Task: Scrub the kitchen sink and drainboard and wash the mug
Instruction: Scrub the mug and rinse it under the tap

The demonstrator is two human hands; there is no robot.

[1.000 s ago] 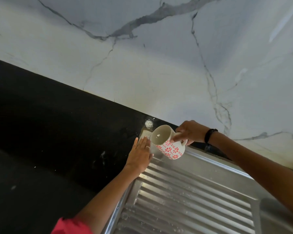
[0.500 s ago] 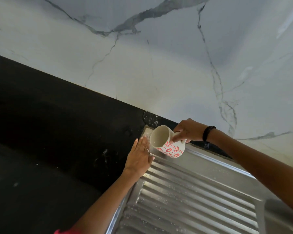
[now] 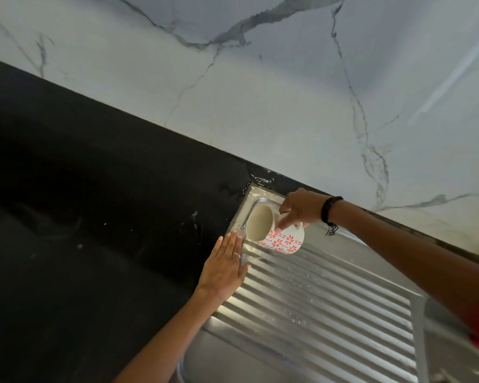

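A white mug [image 3: 280,239] with red flower patterns is tipped on its side over the far left corner of the ribbed steel drainboard [image 3: 329,305], its mouth facing left. My right hand [image 3: 302,208] grips its handle from above. Water runs from the mug's rim onto the drainboard edge beside my left hand [image 3: 224,266]. That hand lies flat, fingers straight and together, along the drainboard's left edge where it meets the black counter. The sink bowl shows only as a sliver at the right edge [image 3: 454,338].
The black countertop [image 3: 94,217] fills the left half, with wet patches near the drainboard corner. A white marble-veined wall [image 3: 288,92] rises right behind the drainboard. A black band is on my right wrist [image 3: 328,210].
The mug has tipped further and moved lower toward the drainboard's left edge, now spilling water. My left hand has slid slightly back along that edge, still flat.
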